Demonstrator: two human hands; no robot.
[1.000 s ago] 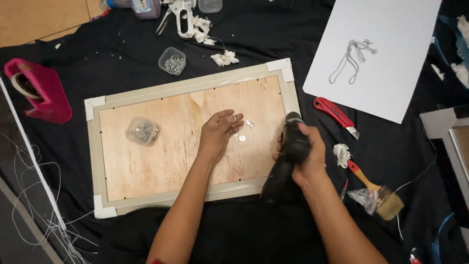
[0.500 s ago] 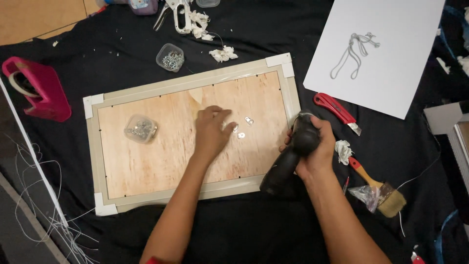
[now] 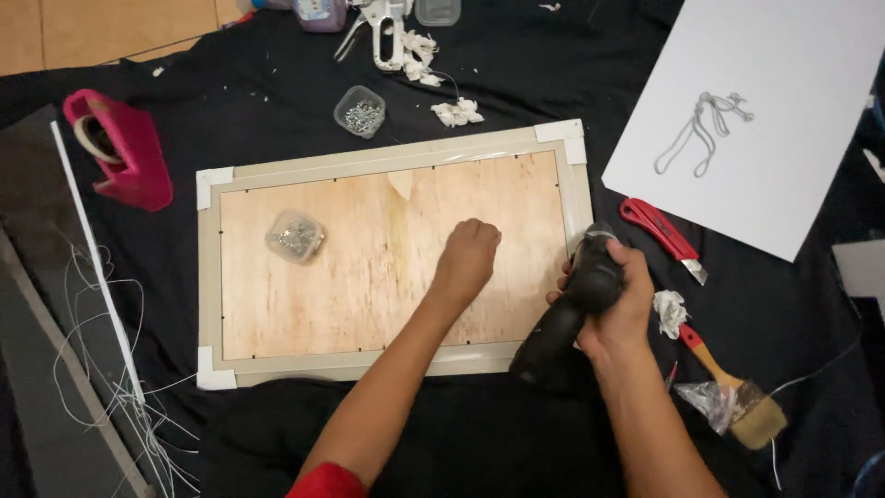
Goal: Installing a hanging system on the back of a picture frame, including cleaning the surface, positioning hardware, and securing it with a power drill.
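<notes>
A picture frame [image 3: 210, 277] lies face down on black cloth, its plywood backing [image 3: 369, 277] facing up. My left hand [image 3: 470, 254] rests on the board's right half, curled into a fist with the knuckles up. It covers the spot where small metal pieces lay, and these are now hidden. My right hand [image 3: 619, 304] grips a black power tool [image 3: 567, 323] at the frame's right edge, with the tool's upper end by the rim. A small clear box of metal bits [image 3: 295, 236] sits on the board's left part.
A second clear box of screws [image 3: 359, 111] and a staple gun [image 3: 383, 32] lie beyond the frame. To the left are a pink tape dispenser [image 3: 124, 152] and loose wire [image 3: 101, 369]. On the right lie a white sheet [image 3: 784, 166], a red knife [image 3: 656, 231] and a brush [image 3: 733, 401].
My left hand went from spread fingers beside the small metal pieces to a closed fist over them. My right hand kept hold of the tool, raising it slightly along the frame's right edge.
</notes>
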